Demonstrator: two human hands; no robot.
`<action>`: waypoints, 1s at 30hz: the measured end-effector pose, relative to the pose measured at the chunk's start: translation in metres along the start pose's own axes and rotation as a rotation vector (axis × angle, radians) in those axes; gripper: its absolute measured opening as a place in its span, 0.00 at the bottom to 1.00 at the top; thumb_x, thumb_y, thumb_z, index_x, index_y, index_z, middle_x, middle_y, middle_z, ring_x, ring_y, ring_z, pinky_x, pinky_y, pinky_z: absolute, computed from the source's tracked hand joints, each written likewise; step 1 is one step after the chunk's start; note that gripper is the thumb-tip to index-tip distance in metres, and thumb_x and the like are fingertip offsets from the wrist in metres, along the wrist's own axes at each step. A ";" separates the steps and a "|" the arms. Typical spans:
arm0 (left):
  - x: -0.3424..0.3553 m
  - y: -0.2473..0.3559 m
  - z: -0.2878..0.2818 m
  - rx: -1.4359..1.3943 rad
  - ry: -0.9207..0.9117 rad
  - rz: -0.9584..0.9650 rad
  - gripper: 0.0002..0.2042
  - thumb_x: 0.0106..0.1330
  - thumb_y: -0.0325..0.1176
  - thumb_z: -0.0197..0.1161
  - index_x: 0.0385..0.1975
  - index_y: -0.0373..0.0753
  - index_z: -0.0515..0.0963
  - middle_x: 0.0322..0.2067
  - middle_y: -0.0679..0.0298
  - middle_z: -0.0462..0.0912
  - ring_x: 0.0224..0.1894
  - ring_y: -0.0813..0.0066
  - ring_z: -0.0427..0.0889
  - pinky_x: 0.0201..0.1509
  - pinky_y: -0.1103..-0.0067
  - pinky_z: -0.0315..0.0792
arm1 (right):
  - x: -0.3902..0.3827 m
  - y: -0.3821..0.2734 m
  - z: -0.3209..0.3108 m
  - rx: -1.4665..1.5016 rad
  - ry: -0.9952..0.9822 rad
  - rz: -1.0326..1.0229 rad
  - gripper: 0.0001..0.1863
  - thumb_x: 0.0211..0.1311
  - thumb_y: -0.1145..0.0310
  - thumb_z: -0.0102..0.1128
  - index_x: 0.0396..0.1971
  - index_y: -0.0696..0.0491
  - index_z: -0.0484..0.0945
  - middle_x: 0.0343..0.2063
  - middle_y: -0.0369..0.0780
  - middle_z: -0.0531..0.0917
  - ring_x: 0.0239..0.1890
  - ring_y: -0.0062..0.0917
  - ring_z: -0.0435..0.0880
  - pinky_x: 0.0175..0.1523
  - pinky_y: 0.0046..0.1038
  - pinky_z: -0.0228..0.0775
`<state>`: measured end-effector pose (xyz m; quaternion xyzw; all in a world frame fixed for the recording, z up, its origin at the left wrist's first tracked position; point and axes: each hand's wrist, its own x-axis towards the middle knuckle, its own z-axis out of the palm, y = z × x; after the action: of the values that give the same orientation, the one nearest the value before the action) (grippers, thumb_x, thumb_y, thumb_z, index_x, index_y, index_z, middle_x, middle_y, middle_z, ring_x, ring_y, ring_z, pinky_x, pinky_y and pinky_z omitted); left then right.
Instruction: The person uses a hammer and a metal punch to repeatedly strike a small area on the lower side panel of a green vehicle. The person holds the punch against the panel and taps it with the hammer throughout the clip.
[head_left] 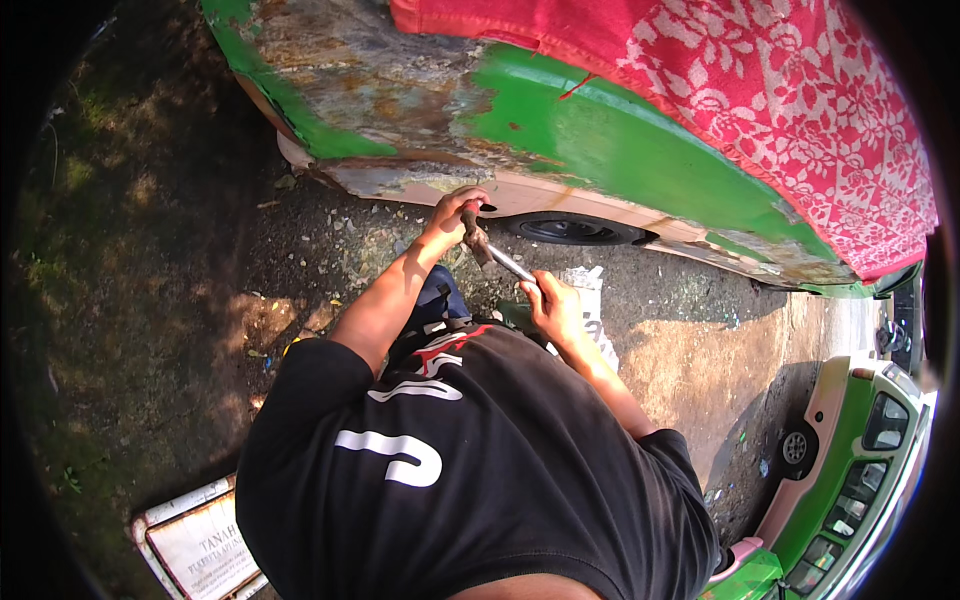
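My right hand (556, 308) is closed round the handle of a hammer (512, 264), which has a shiny metal shaft and a brown, worn head. The hammer's head lies close to my left hand (452, 214), beside a short red-handled tool (471, 207). That left hand is closed on the red handle at the pale pink lower edge of a car (590, 125). What kind of tool it is I cannot make out, as fingers and hammer head cover part of it. The car's side is green, with bare, rusty patches toward the left.
A red towel with white flowers (760, 110) drapes over the car. Its dark wheel (580, 230) is right of my hands. A white printed bag (588, 287) lies by my right forearm. A framed white sign (205, 550) is lower left; a green and pink van (842, 480) stands lower right.
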<state>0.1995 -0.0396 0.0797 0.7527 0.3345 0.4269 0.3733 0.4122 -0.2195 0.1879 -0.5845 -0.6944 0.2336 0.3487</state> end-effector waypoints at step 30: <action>-0.028 -0.010 0.011 -0.036 0.097 0.043 0.11 0.57 0.13 0.55 0.37 0.34 0.78 0.42 0.58 0.81 0.45 0.68 0.81 0.49 0.77 0.74 | -0.006 0.014 -0.007 0.114 0.053 0.431 0.18 0.68 0.56 0.56 0.36 0.58 0.79 0.19 0.46 0.79 0.22 0.33 0.80 0.31 0.33 0.68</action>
<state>0.1960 -0.0607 0.0561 0.7313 0.3281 0.4767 0.3610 0.4271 -0.2226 0.1811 -0.7045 -0.5298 0.3263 0.3413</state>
